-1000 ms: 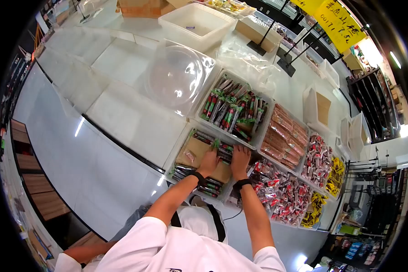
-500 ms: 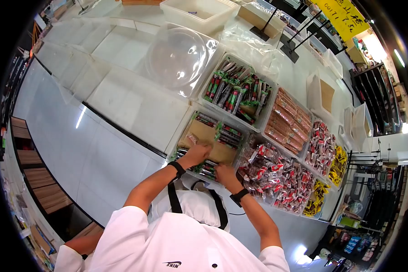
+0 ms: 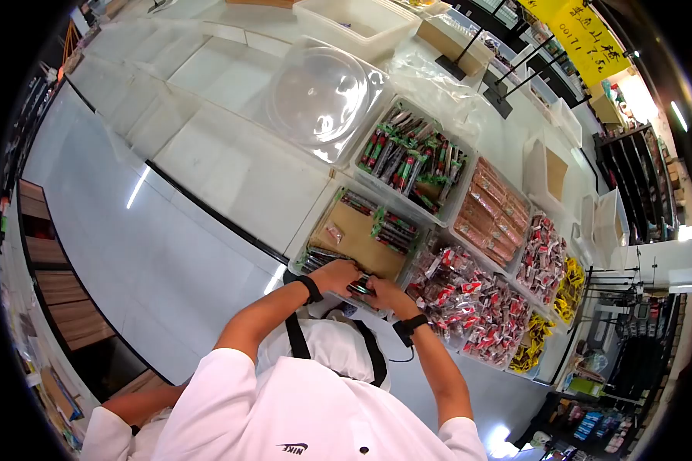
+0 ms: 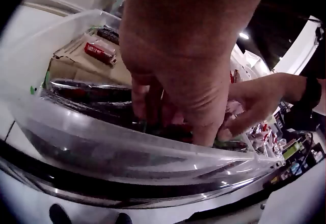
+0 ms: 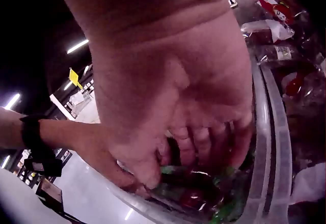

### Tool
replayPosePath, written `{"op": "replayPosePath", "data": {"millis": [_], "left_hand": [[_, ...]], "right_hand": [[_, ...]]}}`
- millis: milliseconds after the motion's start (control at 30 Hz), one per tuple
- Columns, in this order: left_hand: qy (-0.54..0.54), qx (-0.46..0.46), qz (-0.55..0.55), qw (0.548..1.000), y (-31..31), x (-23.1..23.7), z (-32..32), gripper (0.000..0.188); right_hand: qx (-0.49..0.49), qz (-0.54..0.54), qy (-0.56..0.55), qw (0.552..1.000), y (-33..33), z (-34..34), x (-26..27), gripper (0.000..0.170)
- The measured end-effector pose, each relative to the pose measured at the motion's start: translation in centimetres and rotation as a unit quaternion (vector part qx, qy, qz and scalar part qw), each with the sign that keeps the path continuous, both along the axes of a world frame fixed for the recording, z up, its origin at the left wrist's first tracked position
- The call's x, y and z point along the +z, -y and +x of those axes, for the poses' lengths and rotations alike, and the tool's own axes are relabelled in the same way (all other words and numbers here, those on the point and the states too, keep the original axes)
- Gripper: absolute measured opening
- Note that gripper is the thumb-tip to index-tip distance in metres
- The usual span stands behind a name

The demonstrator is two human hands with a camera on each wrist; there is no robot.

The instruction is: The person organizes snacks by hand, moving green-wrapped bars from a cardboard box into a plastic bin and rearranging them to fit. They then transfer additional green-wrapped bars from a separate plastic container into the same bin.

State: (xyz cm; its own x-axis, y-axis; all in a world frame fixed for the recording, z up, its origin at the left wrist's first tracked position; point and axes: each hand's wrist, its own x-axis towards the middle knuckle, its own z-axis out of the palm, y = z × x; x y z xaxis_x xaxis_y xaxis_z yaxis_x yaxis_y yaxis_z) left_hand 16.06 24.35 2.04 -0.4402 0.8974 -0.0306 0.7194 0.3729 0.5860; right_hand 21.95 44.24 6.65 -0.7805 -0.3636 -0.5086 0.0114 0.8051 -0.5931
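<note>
Head view: from above, facing forward and down; wide, farthest off | Left wrist view: close at left hand (image 3: 337,276), facing tub (image 4: 102,158) across its near wall, right hand (image 3: 388,296) at right | Right wrist view: palm-side, very close, left hand at left | Shared, all views: both hands, part of tub
</note>
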Motion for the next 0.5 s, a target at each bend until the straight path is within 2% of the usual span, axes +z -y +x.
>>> {"op": "replayPosePath", "data": {"millis": [33,100,233,300,333,400,433,500], "left_hand": [[0.007,-0.005,-0.008,1.0,-0.1,-0.2,0.0,0.04],[0.012,-0.01,-0.019,1.0,0.0,-0.5,-0.1,0.042],[0.052,0.01,-0.021,0.998,-0.2,0.0,-0.5,0.041],[0.053,0.012,-0.025,0.998,-0.3,1.0,-0.4,0.039],[0.067,0.031,-0.013,0.997,-0.3,1.5,-0.5,0.037],[0.081,0.05,-0.003,0.995,-0.5,2.1,-1.1,0.034],[0.069,0.086,0.019,0.994,-0.7,1.9,-1.6,0.034],[0.055,0.12,0.042,0.99,-1.6,1.7,-2.5,0.033]], "right_hand": [[0.001,0.002,0.0,1.0,-0.2,0.1,-0.7,0.03],[0.07,-0.056,-0.088,0.992,0.0,0.3,-1.8,0.037],[0.013,-0.017,-0.049,0.999,0.4,0.7,-2.1,0.034],[0.079,-0.042,-0.08,0.993,-0.3,0.1,-2.7,0.038],[0.08,-0.041,-0.081,0.993,-0.9,-0.1,-3.1,0.038],[0.022,-0.021,-0.18,0.983,-1.9,-0.5,-3.5,0.037],[0.021,-0.021,-0.181,0.983,-1.5,-0.7,-2.1,0.037],[-0.049,0.083,-0.222,0.97,-1.4,-1.7,0.3,0.032]]}}
